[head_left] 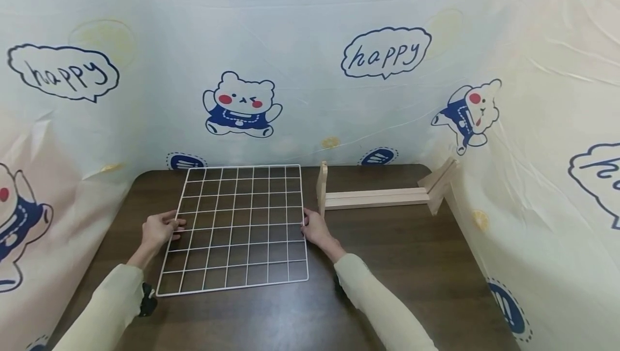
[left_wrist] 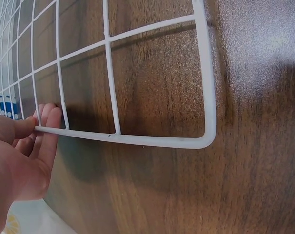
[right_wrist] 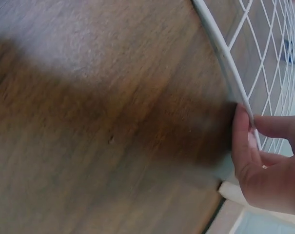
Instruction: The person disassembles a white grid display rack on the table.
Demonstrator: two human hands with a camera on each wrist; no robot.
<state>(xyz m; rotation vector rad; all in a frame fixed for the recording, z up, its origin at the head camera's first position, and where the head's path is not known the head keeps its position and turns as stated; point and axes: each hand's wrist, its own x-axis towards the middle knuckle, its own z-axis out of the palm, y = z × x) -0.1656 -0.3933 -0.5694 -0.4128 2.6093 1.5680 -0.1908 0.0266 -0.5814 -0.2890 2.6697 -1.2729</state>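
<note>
A white wire grid panel (head_left: 249, 225) lies over the left half of the dark wooden table, its far edge near the back. My left hand (head_left: 159, 230) pinches the panel's left side rod between thumb and fingers. In the left wrist view the left hand (left_wrist: 28, 151) has its thumb above the rod and fingers beneath it. On the opposite side my right hand (head_left: 317, 228) grips the right rod. The right wrist view shows the right hand (right_wrist: 264, 156) with thumb and fingers about that rod (right_wrist: 230, 61). How far the panel is off the table I cannot tell.
Right of the panel stands a pale wooden frame (head_left: 377, 198), a long bar between two upright end pieces. Its left end piece (head_left: 322, 187) is close to my right hand. A printed cloth (head_left: 310, 109) hangs behind and beside the table (head_left: 387, 265).
</note>
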